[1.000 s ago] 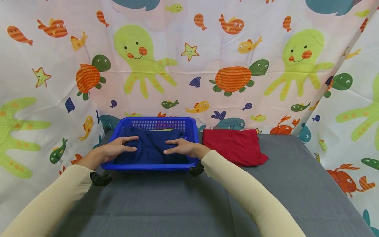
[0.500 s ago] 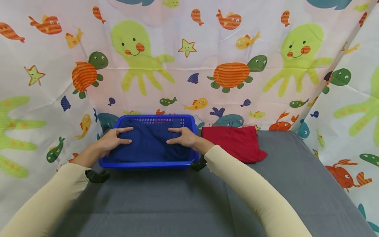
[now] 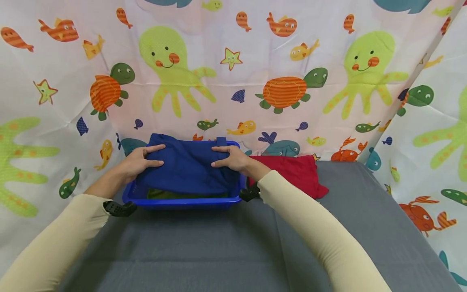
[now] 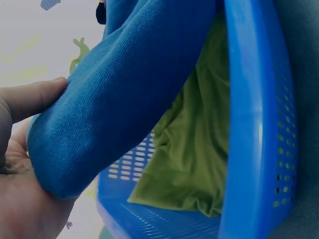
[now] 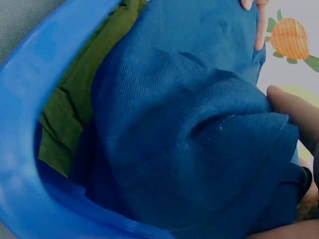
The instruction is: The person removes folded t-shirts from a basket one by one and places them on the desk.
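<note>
**Blue cloth (image 3: 186, 168) held over blue plastic basket (image 3: 182, 202)**

Left hand (image 3: 140, 163) grips the cloth's left end, right hand (image 3: 234, 158) its right end; the two well apart, cloth spanning between. Beneath, inside the basket, an olive-green cloth (image 4: 192, 149), creased, showing along the near rim. Basket stands by the far edge of the grey-covered tabletop (image 3: 204, 243), towards the far left corner. Red cloth (image 3: 297, 174) lies just right of it, along the same edge.

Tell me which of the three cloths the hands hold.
The blue cloth, gripped between the left hand and the right hand. The green cloth lies in the basket, and the red cloth rests on the table beside it.
</note>
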Motion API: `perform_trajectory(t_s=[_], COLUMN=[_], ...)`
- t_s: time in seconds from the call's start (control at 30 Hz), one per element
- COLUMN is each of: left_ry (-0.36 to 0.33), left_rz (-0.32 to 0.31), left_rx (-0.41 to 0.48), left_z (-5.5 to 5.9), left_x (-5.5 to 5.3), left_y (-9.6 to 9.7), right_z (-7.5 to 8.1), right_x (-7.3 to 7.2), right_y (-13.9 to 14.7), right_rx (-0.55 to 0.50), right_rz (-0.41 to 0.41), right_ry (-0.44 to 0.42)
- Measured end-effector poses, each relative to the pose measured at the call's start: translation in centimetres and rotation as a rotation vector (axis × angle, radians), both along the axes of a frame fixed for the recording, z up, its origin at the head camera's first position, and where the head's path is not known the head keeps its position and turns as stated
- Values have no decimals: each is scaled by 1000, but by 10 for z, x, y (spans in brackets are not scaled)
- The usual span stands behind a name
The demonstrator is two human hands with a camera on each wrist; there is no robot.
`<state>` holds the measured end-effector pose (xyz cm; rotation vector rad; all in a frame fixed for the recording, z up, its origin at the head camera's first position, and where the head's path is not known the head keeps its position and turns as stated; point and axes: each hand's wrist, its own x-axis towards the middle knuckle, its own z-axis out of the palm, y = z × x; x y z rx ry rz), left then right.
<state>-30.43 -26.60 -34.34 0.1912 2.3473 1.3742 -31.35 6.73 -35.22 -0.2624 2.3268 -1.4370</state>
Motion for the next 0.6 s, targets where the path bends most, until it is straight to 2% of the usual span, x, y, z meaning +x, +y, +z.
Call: perform_trajectory(t_s=[0.23, 0.4, 0.6], left_ry=[-8, 25, 0], left_rz=[4, -2, -20], left_rx=[53, 66, 78], left_z=[17, 29, 32], left_x=[-3, -5, -3], left_y=[7, 11, 9], right_z=[19, 28, 34], right_x=[-6, -8, -9], right_y=[12, 18, 19], right_rx=[-42, -64, -91], right_rz=[-5, -23, -16], right_ry=[-48, -80, -74])
